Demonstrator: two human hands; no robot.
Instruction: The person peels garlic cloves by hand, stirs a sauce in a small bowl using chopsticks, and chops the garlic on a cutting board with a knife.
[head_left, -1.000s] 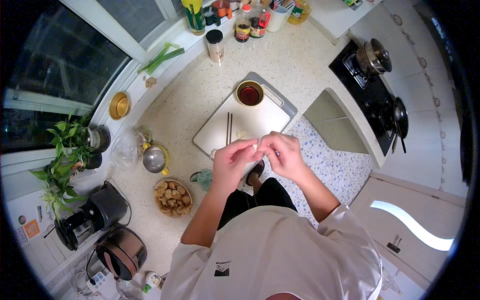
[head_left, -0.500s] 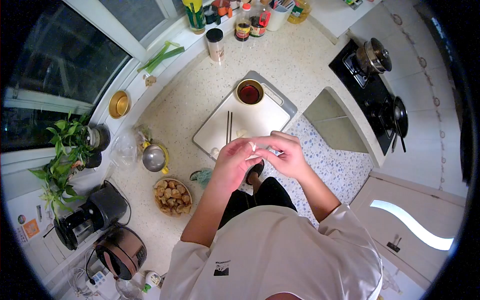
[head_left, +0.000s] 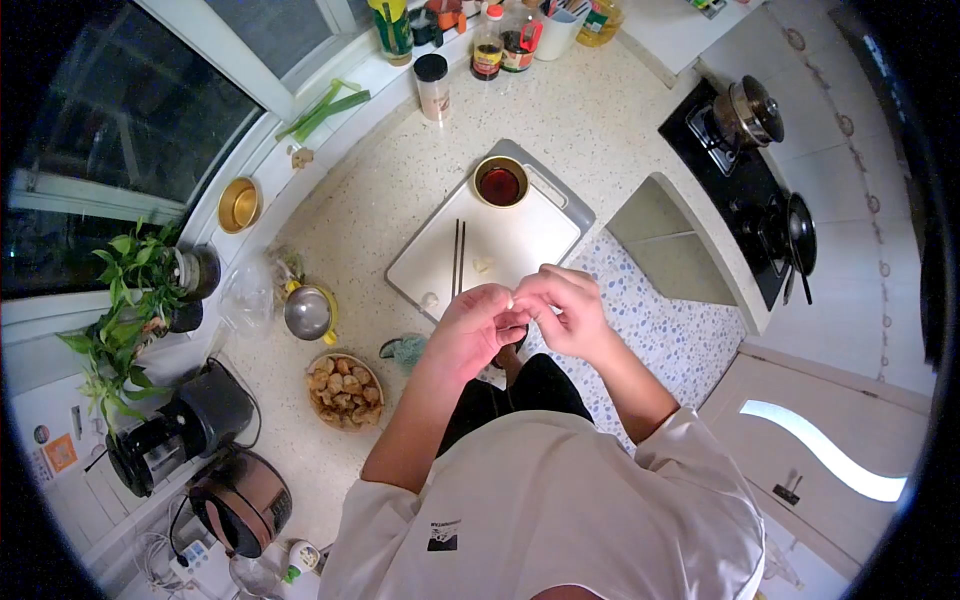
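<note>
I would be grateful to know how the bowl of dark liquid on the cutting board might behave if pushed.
The bowl would probably slide without bending, since it looks rigid. Its dark liquid could slosh out of the open top if shoved quickly. Tipping seems less likely, as it sits upright on the flat cutting board.

A small, whitish piece (head_left: 511, 304) is pinched in the air between the left hand (head_left: 470, 328) and the right hand (head_left: 570, 315). It is mostly covered, so its full shape is hidden.
</note>
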